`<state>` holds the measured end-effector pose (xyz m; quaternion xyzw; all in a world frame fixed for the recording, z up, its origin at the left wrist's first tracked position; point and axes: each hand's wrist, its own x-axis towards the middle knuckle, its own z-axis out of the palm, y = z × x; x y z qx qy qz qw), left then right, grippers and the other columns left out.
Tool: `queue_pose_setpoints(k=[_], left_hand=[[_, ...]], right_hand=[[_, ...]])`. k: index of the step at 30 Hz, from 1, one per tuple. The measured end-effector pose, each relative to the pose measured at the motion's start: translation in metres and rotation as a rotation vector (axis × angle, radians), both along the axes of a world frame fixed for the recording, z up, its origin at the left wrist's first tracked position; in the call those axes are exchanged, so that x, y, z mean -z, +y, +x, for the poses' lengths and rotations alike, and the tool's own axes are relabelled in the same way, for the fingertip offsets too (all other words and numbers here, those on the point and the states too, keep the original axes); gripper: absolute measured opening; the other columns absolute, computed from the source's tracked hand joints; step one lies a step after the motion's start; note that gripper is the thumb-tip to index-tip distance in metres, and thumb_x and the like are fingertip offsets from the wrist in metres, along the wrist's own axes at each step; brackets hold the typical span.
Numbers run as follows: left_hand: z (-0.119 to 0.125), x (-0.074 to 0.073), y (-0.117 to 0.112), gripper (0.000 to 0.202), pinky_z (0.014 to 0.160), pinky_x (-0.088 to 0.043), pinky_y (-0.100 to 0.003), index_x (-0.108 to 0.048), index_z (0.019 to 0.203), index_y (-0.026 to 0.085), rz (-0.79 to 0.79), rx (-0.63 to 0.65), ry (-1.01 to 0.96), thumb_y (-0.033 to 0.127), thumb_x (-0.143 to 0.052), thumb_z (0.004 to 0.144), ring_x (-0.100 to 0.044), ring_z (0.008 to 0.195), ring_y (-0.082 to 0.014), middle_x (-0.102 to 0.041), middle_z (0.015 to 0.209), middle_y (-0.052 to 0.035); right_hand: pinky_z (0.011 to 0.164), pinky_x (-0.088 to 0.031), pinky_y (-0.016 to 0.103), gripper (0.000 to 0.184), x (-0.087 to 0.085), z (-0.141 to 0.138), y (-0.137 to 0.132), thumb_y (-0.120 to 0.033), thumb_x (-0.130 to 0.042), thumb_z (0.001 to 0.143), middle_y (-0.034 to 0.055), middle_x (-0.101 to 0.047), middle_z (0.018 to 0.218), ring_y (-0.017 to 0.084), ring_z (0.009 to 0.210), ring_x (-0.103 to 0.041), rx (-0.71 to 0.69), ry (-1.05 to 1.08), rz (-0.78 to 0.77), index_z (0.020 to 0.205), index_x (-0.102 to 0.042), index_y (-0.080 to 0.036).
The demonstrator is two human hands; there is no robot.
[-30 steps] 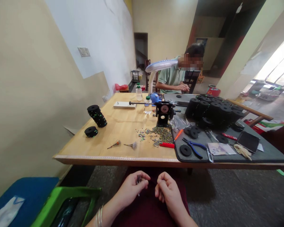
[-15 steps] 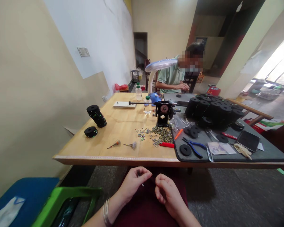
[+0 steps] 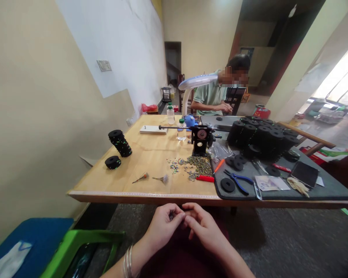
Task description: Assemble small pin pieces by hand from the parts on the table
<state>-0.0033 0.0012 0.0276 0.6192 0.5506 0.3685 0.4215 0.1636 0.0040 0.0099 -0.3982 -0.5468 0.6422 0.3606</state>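
Just below the table's front edge, my two hands meet above my lap. My left hand (image 3: 166,224), with bracelets (image 3: 128,261) on its wrist, is closed around a small dark thing (image 3: 171,215) that is mostly hidden by the fingers. My right hand (image 3: 201,224) has its fingers curled and its thumb and fingertips pressed together at the left fingertips; what they pinch is too small to make out. On the wood nearest my hands lie two small feathery tufts, an orange-tipped one (image 3: 140,177) and a pale one (image 3: 161,178).
A black winding machine (image 3: 201,137) stands mid-table behind a pile of small metal pieces (image 3: 198,165). On the grey mat lie blue-handled pliers (image 3: 240,181) and many black foam rolls (image 3: 258,135). More foam rolls (image 3: 120,143) stand at left. A co-worker (image 3: 210,96) sits across the table.
My right hand has moved left and up so that its fingertips now touch those of my left hand. The gap between the hands has closed.
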Motion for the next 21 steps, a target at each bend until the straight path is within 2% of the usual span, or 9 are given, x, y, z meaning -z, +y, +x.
queue_pose_setpoints(k=[3, 5, 7, 10, 13, 15, 17, 21], left_hand=[[0.0, -0.003, 0.0, 0.019, 0.06, -0.041, -0.026, -0.067, 0.068, 0.016, 0.061, -0.007, 0.097, 0.027, -0.058, 0.08, -0.058, 0.063, -0.0174, -0.068, 0.066, -0.0042], [-0.001, -0.006, 0.0, 0.017, 0.061, -0.042, -0.026, -0.068, 0.068, 0.016, 0.067, 0.013, 0.124, 0.025, -0.058, 0.079, -0.059, 0.064, -0.0177, -0.069, 0.067, -0.0043], [-0.004, -0.009, 0.003, 0.017, 0.062, -0.043, -0.026, -0.068, 0.068, 0.016, 0.076, 0.025, 0.14, 0.023, -0.058, 0.079, -0.06, 0.066, -0.0179, -0.07, 0.069, -0.0042], [-0.016, -0.018, 0.015, 0.014, 0.061, -0.043, -0.026, -0.068, 0.073, 0.017, 0.128, 0.01, 0.235, 0.025, -0.058, 0.08, -0.059, 0.064, -0.0176, -0.068, 0.067, -0.003], [-0.038, -0.032, 0.042, 0.017, 0.061, -0.044, -0.026, -0.065, 0.091, 0.016, 0.208, -0.054, 0.435, 0.028, -0.06, 0.081, -0.059, 0.064, -0.0177, -0.066, 0.071, -0.0029], [-0.055, -0.042, 0.067, 0.018, 0.068, -0.046, -0.026, -0.061, 0.097, 0.017, 0.226, -0.104, 0.66, 0.028, -0.057, 0.084, -0.062, 0.075, -0.0185, -0.068, 0.084, -0.0051], [-0.071, -0.05, 0.094, 0.019, 0.075, -0.046, -0.029, -0.059, 0.101, 0.016, 0.21, -0.132, 0.743, 0.021, -0.056, 0.083, -0.063, 0.085, -0.0208, -0.068, 0.095, -0.0084], [-0.089, -0.052, 0.137, 0.022, 0.085, -0.045, -0.035, -0.06, 0.103, 0.014, 0.152, -0.126, 0.875, 0.01, -0.054, 0.082, -0.062, 0.098, -0.0242, -0.068, 0.105, -0.0132]], right_hand=[[0.044, -0.037, 0.019, 0.026, 0.001, -0.01, -0.001, -0.041, -0.056, 0.086, -0.0043, -0.058, 0.058, 0.01, 0.045, -0.048, -0.037, -0.073, 0.002, 0.097, -0.054, -0.017], [0.046, -0.033, 0.02, 0.019, 0.004, -0.012, -0.001, -0.037, -0.055, 0.086, -0.0063, -0.053, 0.051, 0.008, 0.044, -0.043, 0.015, -0.159, 0.096, 0.083, -0.053, -0.018], [0.048, -0.031, 0.021, 0.022, 0.007, -0.012, -0.001, -0.035, -0.056, 0.085, -0.0066, -0.05, 0.049, 0.008, 0.045, -0.042, 0.049, -0.206, 0.171, 0.072, -0.049, -0.019], [0.045, -0.027, 0.021, 0.03, 0.011, -0.01, -0.001, -0.043, -0.057, 0.083, -0.0079, -0.045, 0.046, 0.008, 0.043, -0.039, 0.08, -0.168, 0.151, 0.068, -0.045, -0.021], [0.042, -0.021, 0.02, 0.041, 0.017, -0.008, 0.001, -0.059, -0.059, 0.078, -0.0106, -0.038, 0.041, 0.007, 0.037, -0.032, 0.142, -0.051, 0.045, 0.067, -0.042, -0.022], [0.04, -0.016, 0.02, 0.048, 0.023, -0.006, 0.002, -0.066, -0.06, 0.073, -0.012, -0.034, 0.037, 0.006, 0.035, -0.026, 0.183, 0.006, -0.023, 0.066, -0.041, -0.023], [0.04, -0.012, 0.021, 0.052, 0.029, -0.004, 0.004, -0.071, -0.061, 0.069, -0.0126, -0.032, 0.034, 0.006, 0.033, -0.021, 0.212, 0.036, -0.062, 0.065, -0.041, -0.023], [0.039, -0.009, 0.021, 0.057, 0.037, 0.0, 0.005, -0.076, -0.063, 0.063, -0.0135, -0.029, 0.032, 0.005, 0.032, -0.018, 0.259, 0.093, -0.117, 0.065, -0.042, -0.023]])
